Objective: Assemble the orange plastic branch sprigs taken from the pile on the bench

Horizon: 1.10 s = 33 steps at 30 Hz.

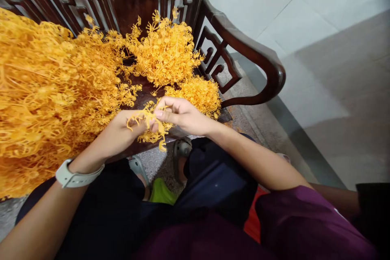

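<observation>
Both hands meet just right of the big orange heap (45, 89), left hand (122, 132) fingers pinched on a small orange sprig (149, 124), right hand (183, 115) fingers clamped on its top, sprig lifted clear of the dark counter (146, 93), a rounder clump (166, 50) beyond the heap's right edge.

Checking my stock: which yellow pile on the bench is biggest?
The left pile, beside the left hand; the middle clump and right clump are far smaller.

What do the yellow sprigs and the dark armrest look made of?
The yellow sprigs, pinched between left hand and right hand: probably moulded plastic, uniform colour, thin stiff branching stems. The armrest: apparently dark varnished wood, glossy highlights, carved fretwork.
</observation>
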### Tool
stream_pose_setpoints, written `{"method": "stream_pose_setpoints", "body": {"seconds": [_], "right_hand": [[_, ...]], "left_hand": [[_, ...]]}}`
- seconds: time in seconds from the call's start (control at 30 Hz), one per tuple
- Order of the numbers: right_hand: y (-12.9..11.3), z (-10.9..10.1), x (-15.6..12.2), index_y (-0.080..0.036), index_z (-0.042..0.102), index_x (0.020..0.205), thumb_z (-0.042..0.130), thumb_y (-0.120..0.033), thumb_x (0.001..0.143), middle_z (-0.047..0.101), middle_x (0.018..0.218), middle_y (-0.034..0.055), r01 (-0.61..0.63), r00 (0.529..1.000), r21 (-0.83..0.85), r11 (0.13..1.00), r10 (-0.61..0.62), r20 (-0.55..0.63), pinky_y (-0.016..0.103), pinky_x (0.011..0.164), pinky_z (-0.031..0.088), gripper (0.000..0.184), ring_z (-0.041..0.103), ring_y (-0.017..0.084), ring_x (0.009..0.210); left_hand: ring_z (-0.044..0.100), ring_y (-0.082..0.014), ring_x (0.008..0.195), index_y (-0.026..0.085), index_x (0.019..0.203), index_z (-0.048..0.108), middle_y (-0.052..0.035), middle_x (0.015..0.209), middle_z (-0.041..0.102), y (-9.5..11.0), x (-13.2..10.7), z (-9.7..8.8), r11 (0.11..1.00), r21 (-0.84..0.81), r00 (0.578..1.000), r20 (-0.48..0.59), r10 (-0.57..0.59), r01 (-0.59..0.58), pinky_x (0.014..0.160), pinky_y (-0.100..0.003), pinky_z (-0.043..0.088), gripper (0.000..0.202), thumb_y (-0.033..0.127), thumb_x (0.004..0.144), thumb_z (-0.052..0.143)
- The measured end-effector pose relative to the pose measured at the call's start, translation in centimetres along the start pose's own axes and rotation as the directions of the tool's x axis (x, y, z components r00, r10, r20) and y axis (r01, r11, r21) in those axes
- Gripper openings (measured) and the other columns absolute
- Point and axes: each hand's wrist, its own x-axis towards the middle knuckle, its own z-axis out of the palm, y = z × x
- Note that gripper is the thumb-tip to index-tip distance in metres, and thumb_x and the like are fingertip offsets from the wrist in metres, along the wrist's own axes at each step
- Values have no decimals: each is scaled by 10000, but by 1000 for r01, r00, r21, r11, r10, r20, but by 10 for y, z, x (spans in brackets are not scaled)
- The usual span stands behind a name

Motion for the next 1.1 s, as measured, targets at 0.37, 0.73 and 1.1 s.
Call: {"method": "stream_pose_setpoints", "body": {"seconds": [0.37, 0.73, 1.1], "right_hand": [[-5, -5, -7, -169, 669, 853, 945, -585, 868, 667, 764, -14, -22, 995, -89, 996, 12, -103, 271, 677, 460, 499, 565, 111, 704], [-3, 2, -17, -169, 615, 903, 830, -511, 1011, 572, 783, -23, -31, 956, 56, 998, 14, 294, 235, 608, 346, 418, 477, 84, 667], [-4, 4, -22, -162, 609, 917, 719, -473, 1103, 563, 818, -5, 11, 915, 144, 990, -68, 398, 249, 691, 474, 379, 551, 97, 721]], "left_hand": [[288, -128, 537, 234, 573, 509, 18, 580, 375, 9, -7, 7, 978, -158, 989, -37, -143, 135, 469, -294, 265, 607, 592, 867, 900], [439, -136, 580, 186, 715, 730, 8, 611, 565, 8, -17, 1, 965, -231, 949, 312, -46, 122, 557, -319, 320, 502, 614, 961, 823], [482, -131, 534, 179, 697, 727, -17, 611, 620, 6, -18, 0, 920, -373, 931, 365, 27, 119, 536, -303, 368, 564, 690, 905, 842]]}}
